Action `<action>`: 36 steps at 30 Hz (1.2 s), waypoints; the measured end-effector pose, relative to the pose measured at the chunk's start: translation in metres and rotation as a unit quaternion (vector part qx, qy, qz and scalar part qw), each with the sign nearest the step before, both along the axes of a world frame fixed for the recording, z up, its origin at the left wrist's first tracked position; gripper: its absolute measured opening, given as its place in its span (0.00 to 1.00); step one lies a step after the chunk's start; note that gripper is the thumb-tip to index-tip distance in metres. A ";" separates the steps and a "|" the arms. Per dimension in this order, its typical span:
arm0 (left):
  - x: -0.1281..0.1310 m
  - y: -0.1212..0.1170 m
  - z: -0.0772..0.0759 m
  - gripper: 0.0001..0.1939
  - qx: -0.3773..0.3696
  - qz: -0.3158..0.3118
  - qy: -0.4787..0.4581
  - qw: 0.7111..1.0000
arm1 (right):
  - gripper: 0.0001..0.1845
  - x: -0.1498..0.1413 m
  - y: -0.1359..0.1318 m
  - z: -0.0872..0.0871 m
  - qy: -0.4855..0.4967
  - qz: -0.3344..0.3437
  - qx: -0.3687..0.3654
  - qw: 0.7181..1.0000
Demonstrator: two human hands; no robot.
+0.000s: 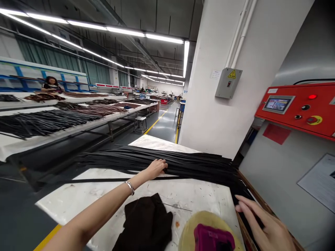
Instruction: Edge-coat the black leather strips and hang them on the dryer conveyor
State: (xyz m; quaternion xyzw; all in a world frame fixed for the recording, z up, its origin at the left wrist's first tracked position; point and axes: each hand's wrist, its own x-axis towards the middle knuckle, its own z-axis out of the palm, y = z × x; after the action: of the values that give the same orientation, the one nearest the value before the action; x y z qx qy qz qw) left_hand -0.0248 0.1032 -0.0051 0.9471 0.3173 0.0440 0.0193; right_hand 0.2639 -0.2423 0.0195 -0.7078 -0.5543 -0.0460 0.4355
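A wide bundle of long black strips (199, 165) lies across the far part of a white work table (199, 191), with one strip running loose along its near side. My left hand (157, 169) rests on the bundle, fingers curled over it, and a silver bracelet (129, 187) circles that wrist. My right hand (264, 223) sits at the table's right edge, fingers apart, just touching or beside the strips' ends. Between my hands lie a crumpled dark brown cloth (145, 223) and a round straw-coloured mat (206, 230) with a magenta object (213, 238) on it.
A wooden rail (258, 202) edges the table's right side. An orange control panel (295, 108) and a grey electrical box (228, 83) are on the right. Long tables with dark strips stretch left, where a person (51, 87) works. A yellow-lined aisle runs ahead.
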 end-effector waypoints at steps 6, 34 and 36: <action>0.000 -0.004 0.014 0.08 -0.025 0.017 -0.024 0.999 | 0.18 -0.014 0.056 0.024 -0.048 0.140 -0.051 0.988; 0.108 -0.227 0.184 0.13 -0.357 -0.164 -0.124 0.911 | 0.28 0.066 -0.021 0.050 0.295 0.295 -0.238 0.877; 0.115 -0.235 0.169 0.12 -0.380 -0.178 -0.099 0.902 | 0.26 0.057 -0.022 0.056 0.309 0.329 -0.263 0.853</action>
State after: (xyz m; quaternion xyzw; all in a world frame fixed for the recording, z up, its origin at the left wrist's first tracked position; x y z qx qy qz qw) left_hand 0.0897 -0.1318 0.1641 0.8993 0.1324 0.0092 0.4168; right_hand 0.3205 -0.2643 0.0755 -0.5503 -0.5830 0.4684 0.3714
